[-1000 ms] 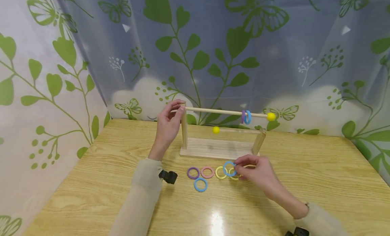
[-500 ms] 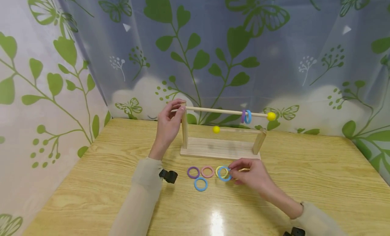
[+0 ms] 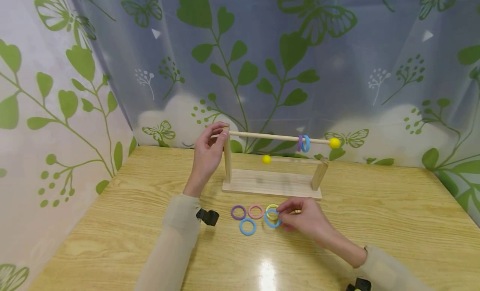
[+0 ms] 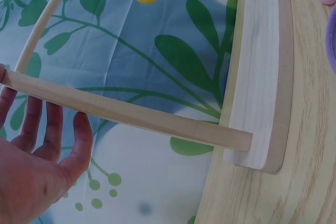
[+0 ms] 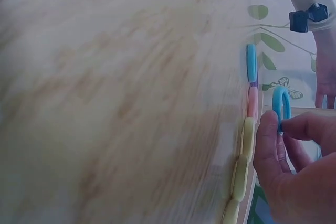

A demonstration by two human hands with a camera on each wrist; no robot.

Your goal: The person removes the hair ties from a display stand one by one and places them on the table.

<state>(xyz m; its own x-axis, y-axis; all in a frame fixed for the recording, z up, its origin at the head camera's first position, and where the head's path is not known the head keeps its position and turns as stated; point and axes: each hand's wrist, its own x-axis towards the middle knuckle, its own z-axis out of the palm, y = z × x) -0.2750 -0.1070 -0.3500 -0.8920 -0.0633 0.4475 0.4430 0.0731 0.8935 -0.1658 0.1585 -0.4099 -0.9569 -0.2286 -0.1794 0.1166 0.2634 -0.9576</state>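
My left hand (image 3: 210, 146) grips the top of the left post (image 3: 227, 164) of a wooden stand (image 3: 271, 184). My right hand (image 3: 305, 219) pinches a light blue ring (image 3: 265, 218) between thumb and fingers, just above the table. Behind that ring lies a yellow ring (image 3: 271, 206), partly hidden. Left of it are a pink ring (image 3: 250, 214), a purple ring (image 3: 232, 216) and another blue ring (image 3: 241, 231). Three yellow rings (image 5: 248, 137) show in the right wrist view. Around the upper rod (image 3: 266, 136) hang a purple ring (image 3: 300, 143) and a blue ring (image 3: 306, 149).
A yellow ball (image 3: 334, 143) caps the upper rod's right end. The lower rod (image 3: 294, 160), fixed to the shorter right post (image 3: 319, 176), ends in another yellow ball (image 3: 266, 159). A leaf-patterned curtain (image 3: 240, 74) hangs behind the wooden table (image 3: 112, 224).
My right hand has moved left and slightly toward me with the blue ring, which now overlaps the yellow ring in the head view. The left hand keeps its hold on the post.
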